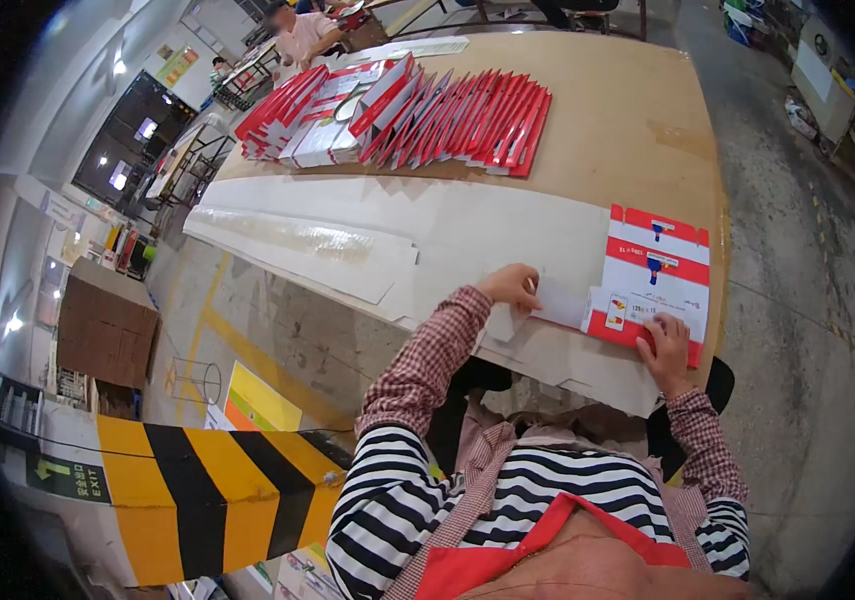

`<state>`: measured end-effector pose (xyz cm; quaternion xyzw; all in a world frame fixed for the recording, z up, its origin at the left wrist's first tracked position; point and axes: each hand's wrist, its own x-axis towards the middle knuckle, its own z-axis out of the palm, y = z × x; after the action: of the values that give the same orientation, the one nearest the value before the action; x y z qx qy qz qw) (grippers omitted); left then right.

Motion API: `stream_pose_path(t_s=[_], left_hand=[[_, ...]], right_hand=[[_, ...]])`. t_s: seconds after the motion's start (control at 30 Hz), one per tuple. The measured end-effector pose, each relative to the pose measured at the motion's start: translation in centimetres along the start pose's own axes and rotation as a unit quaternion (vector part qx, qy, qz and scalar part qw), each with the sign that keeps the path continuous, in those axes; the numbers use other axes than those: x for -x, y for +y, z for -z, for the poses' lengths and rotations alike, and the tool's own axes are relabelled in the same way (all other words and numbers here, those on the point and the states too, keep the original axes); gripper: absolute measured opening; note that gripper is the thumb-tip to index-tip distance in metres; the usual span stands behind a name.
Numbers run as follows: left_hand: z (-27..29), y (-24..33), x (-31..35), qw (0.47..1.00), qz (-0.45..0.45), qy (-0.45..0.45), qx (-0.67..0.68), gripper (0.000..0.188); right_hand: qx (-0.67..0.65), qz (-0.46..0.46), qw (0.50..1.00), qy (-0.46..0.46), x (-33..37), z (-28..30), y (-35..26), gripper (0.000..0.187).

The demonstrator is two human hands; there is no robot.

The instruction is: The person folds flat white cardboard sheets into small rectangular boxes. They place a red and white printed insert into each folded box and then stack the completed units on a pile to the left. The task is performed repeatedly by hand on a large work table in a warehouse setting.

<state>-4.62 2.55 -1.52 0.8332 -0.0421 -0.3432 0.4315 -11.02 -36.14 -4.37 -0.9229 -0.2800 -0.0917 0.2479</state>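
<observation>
A flat red-and-white printed carton (pixel 660 268) lies near the right end of the table. My right hand (pixel 666 355) rests on its near part, fingers spread over the printed panel. To the left, a plain pale panel stretches from the carton toward my left hand (pixel 511 287). The fingers of that hand are curled in a pinch at the panel's left end. A thin whitish piece (pixel 506 322) shows just below them. What exactly they grip is hard to make out.
Many folded red-and-white cartons (pixel 468 120) stand in leaning rows at the table's far side. White cardboard sheets (pixel 308 235) with a shiny taped strip cover the near left edge. Left of me is a yellow-and-black striped barrier (pixel 218 490). A co-worker (pixel 303 35) sits beyond the table.
</observation>
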Motion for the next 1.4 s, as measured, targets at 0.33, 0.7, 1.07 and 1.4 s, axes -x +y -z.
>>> stream_pose_path(t_s=[0.33, 0.7, 1.07, 1.4], left_hand=[[-9.0, 1.0, 4.7, 0.78, -0.217, 0.229, -0.541, 0.061], [-2.5, -2.9, 5.4, 0.881, -0.176, 0.213, -0.385, 0.066], [-10.6, -1.3, 3.3, 0.72, -0.126, 0.442, 0.52, 0.059], [-8.2, -1.1, 2.4, 0.722, 0.009, 0.439, 0.535, 0.015]], right_hand=[[-0.136, 0.17, 0.966, -0.14, -10.2, -3.1, -3.5, 0.05], [-0.24, 0.134, 0.957, -0.096, -10.3, -4.1, -2.2, 0.044], [-0.239, 0.152, 0.956, -0.084, -10.5, -4.3, -2.0, 0.041], [-0.261, 0.131, 0.95, -0.112, -10.5, -4.5, -2.0, 0.04]])
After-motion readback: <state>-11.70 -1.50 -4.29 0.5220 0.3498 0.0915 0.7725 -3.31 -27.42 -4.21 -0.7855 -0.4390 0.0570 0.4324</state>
